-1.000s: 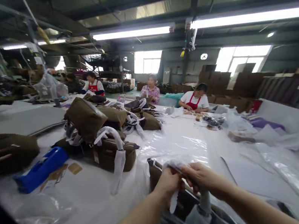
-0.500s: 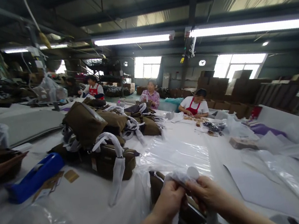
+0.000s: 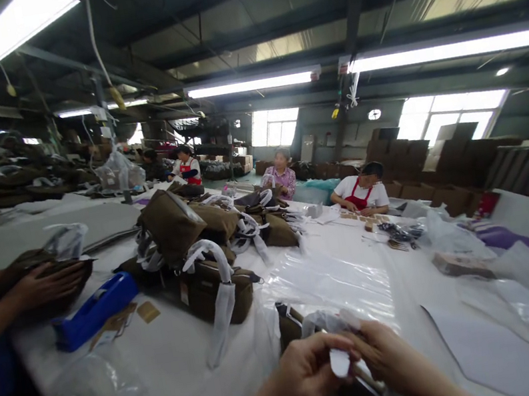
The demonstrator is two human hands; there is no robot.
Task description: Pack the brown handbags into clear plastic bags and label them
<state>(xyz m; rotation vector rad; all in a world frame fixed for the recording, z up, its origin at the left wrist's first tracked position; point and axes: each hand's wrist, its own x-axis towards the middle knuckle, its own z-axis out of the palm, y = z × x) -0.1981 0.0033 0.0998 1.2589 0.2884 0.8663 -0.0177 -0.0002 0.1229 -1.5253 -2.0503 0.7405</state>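
A dark olive bag (image 3: pixel 288 324) stands at the table's near edge, partly hidden by my hands. Its handle (image 3: pixel 321 321) is wrapped in whitish translucent film. My left hand (image 3: pixel 307 375) is closed, pinching a small white rounded piece (image 3: pixel 340 362) between thumb and fingers; whether it is a tag or a sticker I cannot tell. Right against it, my right hand (image 3: pixel 389 349) is closed around the wrapped handle, its fingertips partly hidden. Just left of them, another olive bag (image 3: pixel 219 293) carries a film-wrapped handle too.
More olive bags (image 3: pixel 172 223) are heaped mid-table. A blue tape dispenser (image 3: pixel 95 311) and brown cards (image 3: pixel 148 311) lie left, near a co-worker's hands (image 3: pixel 49 288) on a bag. Clear plastic sheets (image 3: pixel 329 282) lie beyond my hands; white sheets (image 3: pixel 490 336) are at right. Other people work across the table.
The view has swung left, showing more of the co-worker at left. My left hand has turned and come nearer, with the white piece now at its fingertips. My right hand stays at the handle.
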